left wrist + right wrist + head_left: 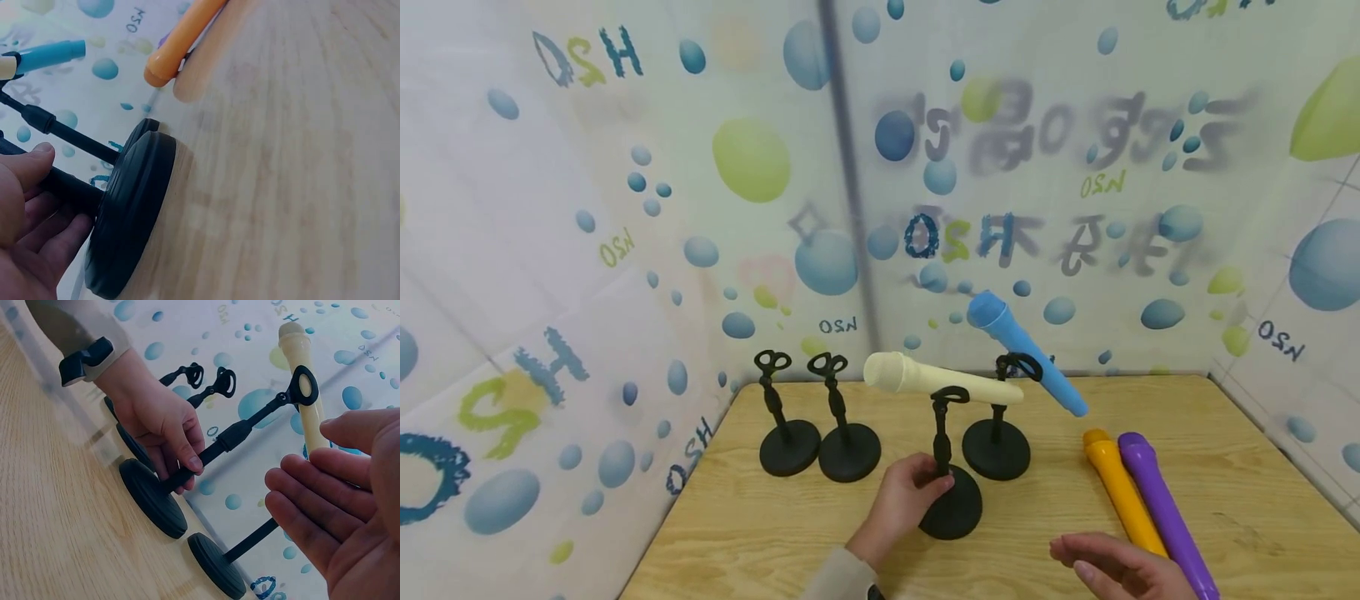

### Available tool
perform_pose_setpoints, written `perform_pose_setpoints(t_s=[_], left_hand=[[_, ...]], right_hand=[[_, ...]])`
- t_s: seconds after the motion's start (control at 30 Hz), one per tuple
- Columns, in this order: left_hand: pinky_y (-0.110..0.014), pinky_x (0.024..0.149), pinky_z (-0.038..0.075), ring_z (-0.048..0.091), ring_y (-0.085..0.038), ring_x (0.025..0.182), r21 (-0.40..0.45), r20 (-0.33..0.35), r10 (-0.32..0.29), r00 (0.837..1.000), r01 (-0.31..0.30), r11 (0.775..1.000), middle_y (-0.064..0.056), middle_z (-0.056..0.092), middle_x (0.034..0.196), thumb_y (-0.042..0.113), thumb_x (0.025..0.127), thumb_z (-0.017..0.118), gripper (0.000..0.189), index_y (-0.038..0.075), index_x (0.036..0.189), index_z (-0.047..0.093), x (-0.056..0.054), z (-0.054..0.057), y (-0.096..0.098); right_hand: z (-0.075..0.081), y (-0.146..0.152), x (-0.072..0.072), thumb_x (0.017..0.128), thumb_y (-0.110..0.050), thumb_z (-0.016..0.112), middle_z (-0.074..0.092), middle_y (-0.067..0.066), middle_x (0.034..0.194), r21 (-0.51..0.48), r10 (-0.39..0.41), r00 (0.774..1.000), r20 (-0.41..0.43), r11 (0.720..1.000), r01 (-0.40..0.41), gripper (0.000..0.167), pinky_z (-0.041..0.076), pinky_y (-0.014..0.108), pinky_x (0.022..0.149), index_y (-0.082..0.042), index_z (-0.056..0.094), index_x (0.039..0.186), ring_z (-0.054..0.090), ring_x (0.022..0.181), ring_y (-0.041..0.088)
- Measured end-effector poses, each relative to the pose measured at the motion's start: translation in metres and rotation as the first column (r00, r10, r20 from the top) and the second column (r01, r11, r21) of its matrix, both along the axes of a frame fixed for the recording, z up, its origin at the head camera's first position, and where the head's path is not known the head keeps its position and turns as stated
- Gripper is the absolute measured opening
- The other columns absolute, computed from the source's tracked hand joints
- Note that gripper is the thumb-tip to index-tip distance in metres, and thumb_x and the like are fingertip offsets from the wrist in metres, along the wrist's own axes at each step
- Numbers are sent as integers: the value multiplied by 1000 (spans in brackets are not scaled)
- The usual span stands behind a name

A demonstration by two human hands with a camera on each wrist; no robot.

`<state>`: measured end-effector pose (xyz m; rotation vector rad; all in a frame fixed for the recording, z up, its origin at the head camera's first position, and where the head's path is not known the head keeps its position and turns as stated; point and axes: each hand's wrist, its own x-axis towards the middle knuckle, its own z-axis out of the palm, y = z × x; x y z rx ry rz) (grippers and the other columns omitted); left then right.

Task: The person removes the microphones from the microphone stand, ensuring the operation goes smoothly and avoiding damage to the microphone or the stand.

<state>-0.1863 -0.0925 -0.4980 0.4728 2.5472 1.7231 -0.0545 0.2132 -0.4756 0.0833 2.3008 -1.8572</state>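
Note:
My left hand [908,502] grips the pole of a black microphone stand [955,510] just above its round base, thumb on one side and fingers curled behind. A cream toy microphone [951,382] lies in that stand's clip, its head toward the left. In the right wrist view the clip ring circles the cream microphone [301,356]. My right hand [1123,567] is at the lower right, palm showing and fingers extended, holding nothing. Behind the gripped stand, a second stand [997,454] carries a blue toy microphone [1030,354], tilted with its head up to the left.
Two black stands [790,450] with vacant clips stand side by side at the back left of the wooden table [737,533]. An orange microphone [1122,492] and a purple microphone [1167,512] lie together at the right. Bubble-printed sheeting [760,158] surrounds the table's back and sides.

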Motion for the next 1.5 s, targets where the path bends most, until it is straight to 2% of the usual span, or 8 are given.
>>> perform_pose_setpoints(t_s=[0.13,0.37,0.53,0.9,1.0,1.17,1.33,1.5], left_hand=[[-22,86,59,73,-6,93,5,2,-15,1000,15,1000,-2,82,102,16,100,79,8,9,105,79,6,0,0],[-20,84,58,73,-3,90,44,4,-79,997,79,996,-6,83,102,9,99,79,4,8,102,80,17,0,1],[-20,85,58,73,-2,92,50,-8,-116,993,116,992,-5,83,102,8,99,78,5,8,103,81,23,1,2],[-19,90,58,74,1,100,27,27,-211,977,210,977,1,84,107,10,101,77,11,8,109,82,34,3,4],[-19,89,58,74,1,99,17,31,-219,975,219,976,2,84,106,10,100,77,10,8,108,83,37,4,5],[-18,85,58,73,3,96,24,43,-221,974,220,975,2,84,103,10,99,79,8,9,105,83,43,4,9],[-17,83,58,72,4,93,51,66,-239,969,236,971,3,83,101,11,98,80,7,8,104,83,49,3,13],[-17,85,57,72,5,94,56,78,-249,965,245,968,3,83,101,11,98,80,8,7,105,83,54,5,16]], right_hand=[[0,-1,0,109,-17,64,77,16,131,6,8,1000,1,1000,-8,40,64,34,94,6,65,141,77,111,13],[1,-3,-1,109,-17,64,77,16,131,25,6,1000,3,1000,-6,38,64,36,94,5,66,140,77,110,13],[-1,-3,-2,109,-16,65,79,11,128,24,6,1000,-19,1000,-6,38,63,28,92,5,66,140,77,110,9],[10,-8,2,107,-12,67,82,-2,118,88,-26,989,-146,995,39,30,61,23,85,0,72,135,76,105,8],[15,-7,3,107,-7,65,82,-3,117,133,27,962,-271,991,10,26,61,22,84,-2,73,132,76,105,7],[28,-2,1,107,4,60,82,1,121,169,147,881,-450,983,-77,29,61,22,86,-1,72,132,77,108,9],[50,-5,0,106,6,62,82,3,122,178,157,850,-503,981,-76,31,61,22,86,-5,72,133,77,110,10],[73,-9,1,103,1,69,82,-1,122,270,142,825,-547,963,14,34,61,22,84,-16,74,133,76,110,5]])
